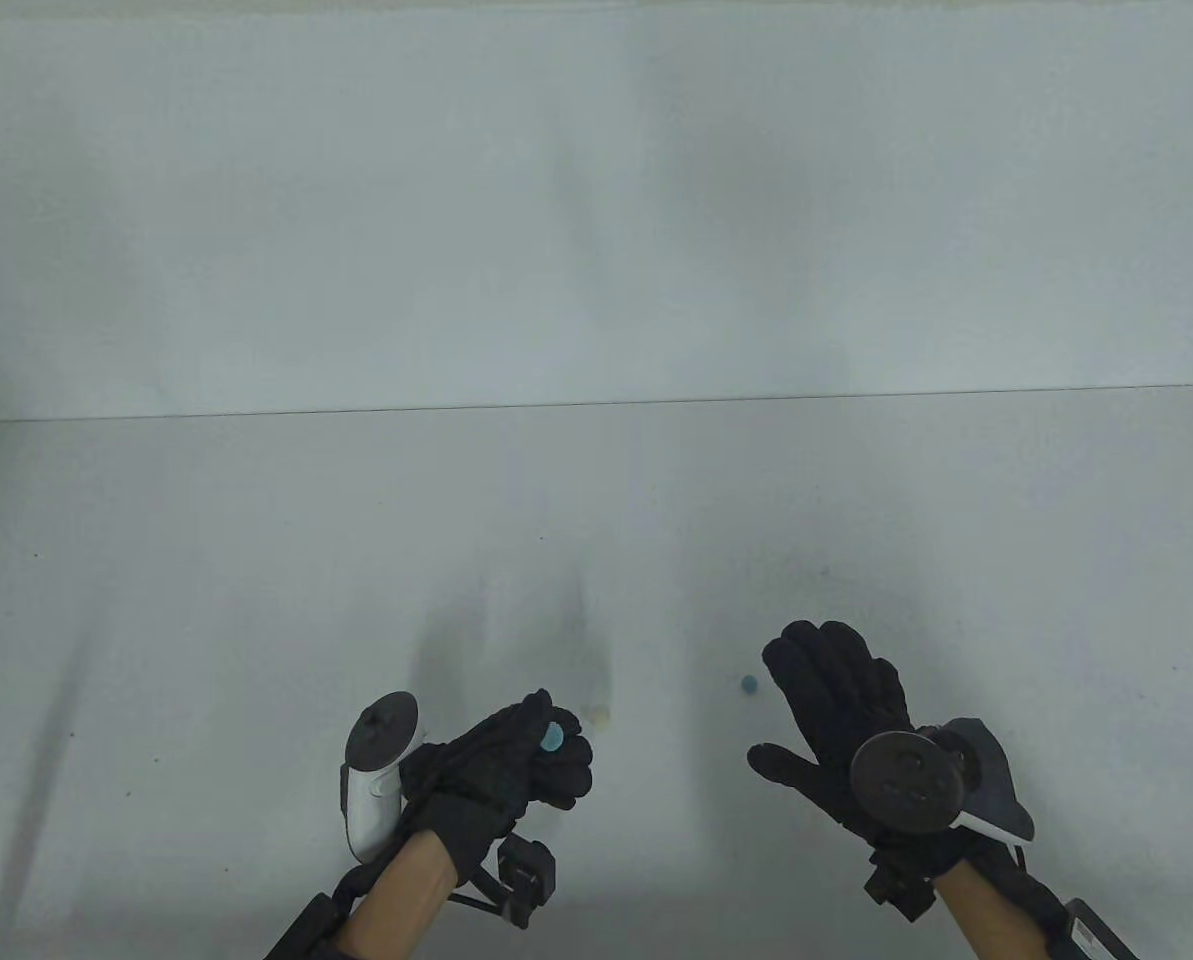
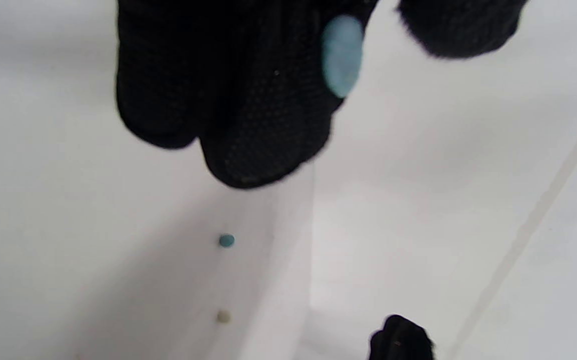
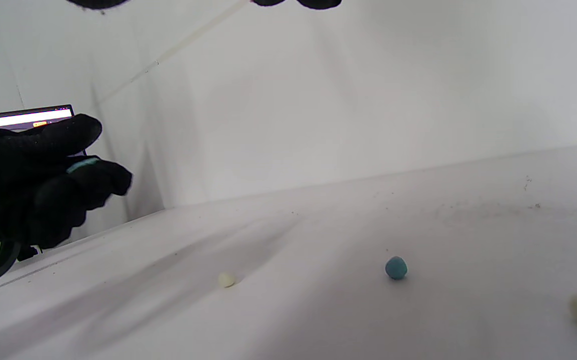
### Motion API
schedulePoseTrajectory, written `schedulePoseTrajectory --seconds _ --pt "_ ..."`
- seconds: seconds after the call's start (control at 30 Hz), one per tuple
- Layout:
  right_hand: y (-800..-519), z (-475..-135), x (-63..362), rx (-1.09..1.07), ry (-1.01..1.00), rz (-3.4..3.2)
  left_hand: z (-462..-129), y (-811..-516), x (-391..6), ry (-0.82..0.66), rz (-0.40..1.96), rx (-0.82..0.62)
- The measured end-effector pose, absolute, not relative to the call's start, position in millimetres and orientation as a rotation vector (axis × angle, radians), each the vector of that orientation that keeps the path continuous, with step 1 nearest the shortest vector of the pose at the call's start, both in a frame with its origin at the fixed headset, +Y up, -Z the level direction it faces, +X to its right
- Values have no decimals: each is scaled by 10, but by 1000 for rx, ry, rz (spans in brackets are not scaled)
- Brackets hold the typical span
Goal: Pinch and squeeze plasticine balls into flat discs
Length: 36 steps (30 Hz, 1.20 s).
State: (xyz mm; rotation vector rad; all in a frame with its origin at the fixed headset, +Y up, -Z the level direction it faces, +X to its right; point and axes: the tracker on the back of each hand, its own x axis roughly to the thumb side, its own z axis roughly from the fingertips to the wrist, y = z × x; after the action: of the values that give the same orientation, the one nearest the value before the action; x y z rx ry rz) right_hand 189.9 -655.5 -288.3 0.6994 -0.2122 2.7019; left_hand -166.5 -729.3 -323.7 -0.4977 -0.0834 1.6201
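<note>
While the left hand (image 1: pixel 516 765) pinches a flattened pale-blue disc (image 1: pixel 552 738), the right hand (image 1: pixel 836 700) hovers spread beside the blue ball (image 1: pixel 749 685) on the desk (image 1: pixel 256 560); over-squeezing may tear the disc

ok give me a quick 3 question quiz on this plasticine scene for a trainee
1. True or false: the left hand pinches a light blue disc that is already flattened.
2. Which loose piece on the table lies nearest the right hand? A) the dark blue ball B) the pale cream ball C) a red ball
3. Fill the gap: the right hand's fingers are spread and hold ______.

Key: 1 true; 2 A; 3 nothing
</note>
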Motion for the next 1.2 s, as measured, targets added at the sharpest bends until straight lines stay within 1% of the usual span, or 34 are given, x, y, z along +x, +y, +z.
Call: schedulePoseTrajectory --seconds 0.07,0.3,0.5,0.67,0.73,0.83,0.9,1.03,1.2 --pt "-6560 -2886 1898 700 -205 2704 -3243 -7312 -1663 -82 1657 -511" --pt "-6563 -2884 1895 704 -203 2706 -3261 -7302 -1692 -50 1584 -476" --pt "-6561 -2880 1892 712 -209 2703 -3268 -7264 -1665 -93 1574 -483" --pt "-6561 -2879 1894 714 -216 2698 -3262 -7221 -1654 -110 1527 -448" --pt "-6559 -2876 1895 713 -222 2697 -3254 -7236 -1641 -135 1517 -473" --pt "-6564 -2880 1896 712 -219 2695 -3242 -7284 -1587 -188 1619 -573" --pt "-6561 -2876 1897 710 -220 2698 -3239 -7306 -1570 -176 1660 -607" --pt "-6563 -2879 1898 710 -216 2698 -3261 -7260 -1586 -191 1571 -543" --pt "-6564 -2880 1897 709 -213 2697 -3263 -7179 -1610 -199 1533 -469"
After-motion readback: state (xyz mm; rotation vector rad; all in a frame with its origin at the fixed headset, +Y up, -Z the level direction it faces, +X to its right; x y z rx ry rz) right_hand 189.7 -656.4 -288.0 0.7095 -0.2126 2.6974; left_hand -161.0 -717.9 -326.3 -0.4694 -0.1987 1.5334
